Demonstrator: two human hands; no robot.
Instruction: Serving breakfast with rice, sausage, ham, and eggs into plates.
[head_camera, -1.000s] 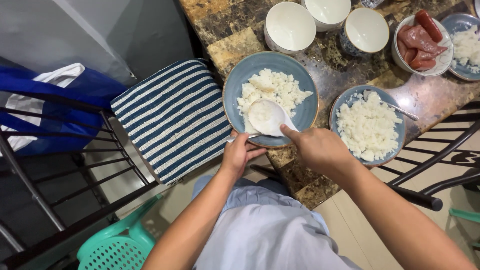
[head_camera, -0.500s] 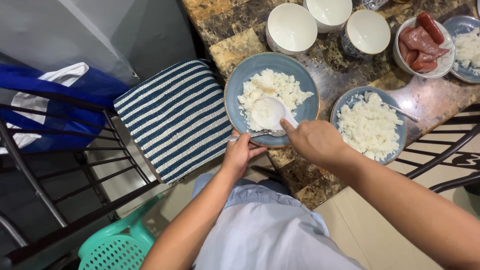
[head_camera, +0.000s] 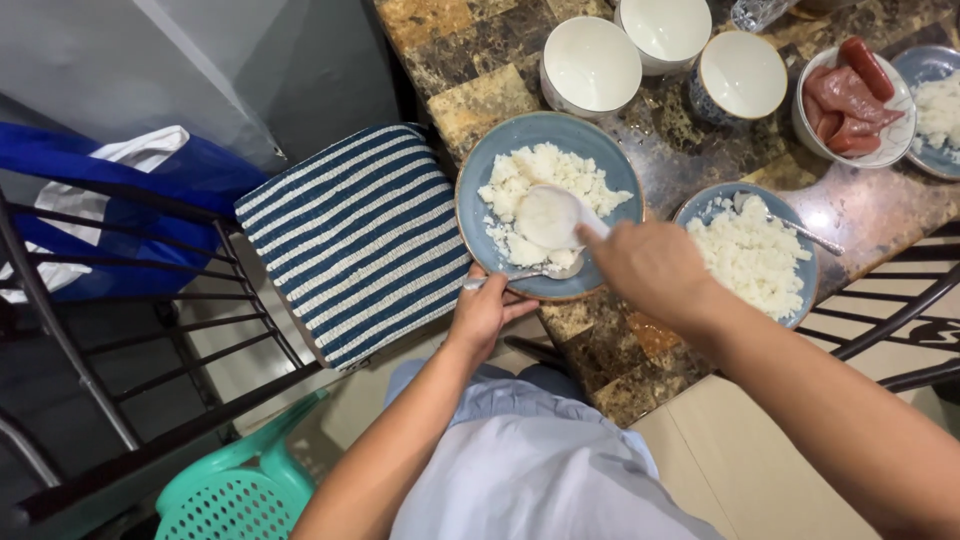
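A blue plate (head_camera: 480, 215) with white rice (head_camera: 540, 175) sits at the near edge of a marble table (head_camera: 470, 110). My right hand (head_camera: 650, 270) grips a white rice paddle (head_camera: 548, 217) whose blade lies on the rice. My left hand (head_camera: 485, 310) holds the plate's near rim, with a metal spoon (head_camera: 530, 275) lying along that rim under my fingers. To the right stands a second blue plate (head_camera: 795, 300) heaped with rice (head_camera: 750, 255), a utensil handle (head_camera: 820, 238) resting on it.
Three empty white bowls (head_camera: 590, 65) stand at the back of the table. A white bowl of red sausages and meat (head_camera: 850, 95) and another rice plate (head_camera: 935, 105) are at the far right. A striped chair cushion (head_camera: 350, 240) and a green plastic stool (head_camera: 235, 490) are on the left.
The paddle moved from the plate's near edge up onto the rice pile. My left hand stayed on the plate's rim.
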